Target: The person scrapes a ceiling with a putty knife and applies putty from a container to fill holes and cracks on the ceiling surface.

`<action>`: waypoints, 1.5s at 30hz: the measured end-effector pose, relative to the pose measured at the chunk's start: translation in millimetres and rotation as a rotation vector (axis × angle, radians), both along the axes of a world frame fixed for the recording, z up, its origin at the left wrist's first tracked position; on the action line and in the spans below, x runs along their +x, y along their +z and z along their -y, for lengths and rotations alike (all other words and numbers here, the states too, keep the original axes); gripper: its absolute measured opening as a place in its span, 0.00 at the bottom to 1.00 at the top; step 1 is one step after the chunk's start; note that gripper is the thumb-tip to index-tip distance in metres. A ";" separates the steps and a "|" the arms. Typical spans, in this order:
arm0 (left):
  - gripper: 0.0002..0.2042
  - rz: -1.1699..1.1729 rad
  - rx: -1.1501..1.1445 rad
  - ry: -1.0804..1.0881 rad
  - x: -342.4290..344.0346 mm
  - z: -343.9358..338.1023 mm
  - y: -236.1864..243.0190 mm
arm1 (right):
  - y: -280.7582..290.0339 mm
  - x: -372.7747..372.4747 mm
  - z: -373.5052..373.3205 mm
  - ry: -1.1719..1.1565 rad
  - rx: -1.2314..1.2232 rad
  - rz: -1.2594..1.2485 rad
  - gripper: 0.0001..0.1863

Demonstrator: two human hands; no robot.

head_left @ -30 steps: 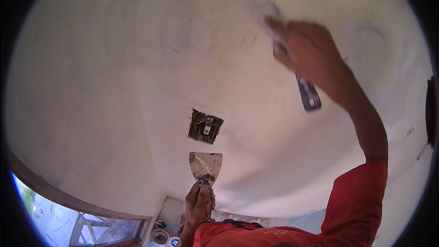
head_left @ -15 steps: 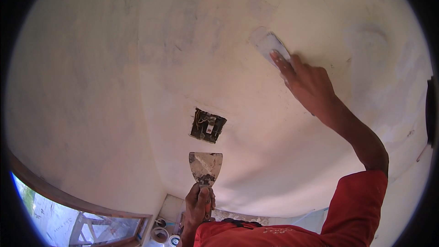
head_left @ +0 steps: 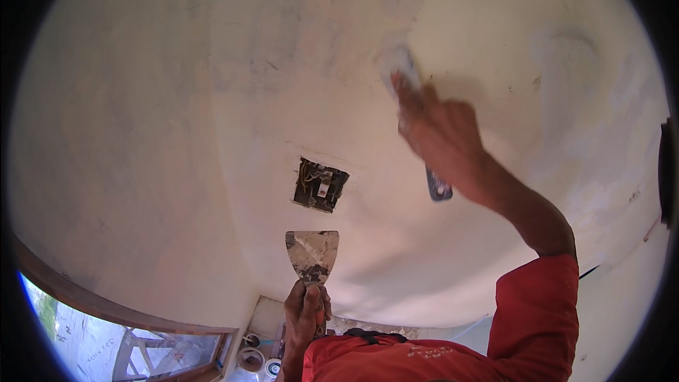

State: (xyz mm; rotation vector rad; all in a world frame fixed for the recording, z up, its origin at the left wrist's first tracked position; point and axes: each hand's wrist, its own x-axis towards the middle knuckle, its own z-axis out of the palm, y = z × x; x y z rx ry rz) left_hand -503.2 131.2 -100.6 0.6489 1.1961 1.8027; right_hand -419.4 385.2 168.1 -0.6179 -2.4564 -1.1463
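Observation:
My right hand (head_left: 445, 131) grips a putty knife (head_left: 439, 189) by its dark handle, with one finger stretched out along the blade. That blade is smeared by motion and lies at the pale wall (head_left: 488, 21), near a greyish patch. Lower down, my left hand (head_left: 305, 311) is closed round the orange handle of a wide scraper (head_left: 312, 249). Its flared metal blade points up, crusted with dried filler, and appears apart from the wall. Just above this blade is an open electrical box (head_left: 320, 185) with loose wires inside.
A brown-framed window (head_left: 166, 354) is at the lower left. Next to it, low down, stand a bucket (head_left: 252, 361) and a round white item (head_left: 273, 368). Something dark (head_left: 665, 173) sticks out at the right rim.
My right hand has moved left and slightly down with its putty knife, whose handle now shows below the hand. My left hand and the scraper have shifted slightly left in the picture.

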 end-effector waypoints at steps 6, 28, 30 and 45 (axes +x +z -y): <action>0.18 -0.039 -0.042 0.074 8.9 -2.9 3.2 | -11.0 49.5 3.9 -0.069 -0.222 0.135 0.28; 0.18 -0.071 0.105 -0.008 -6.8 -2.2 7.0 | -13.3 29.0 66.9 -0.162 -0.229 0.299 0.26; 0.19 -0.088 0.100 0.023 -7.4 -2.7 4.4 | -56.9 56.9 60.4 0.094 -0.507 0.193 0.24; 0.22 0.161 0.120 -0.089 17.4 0.6 -15.5 | -229.3 68.5 96.6 0.484 -2.090 -1.201 0.11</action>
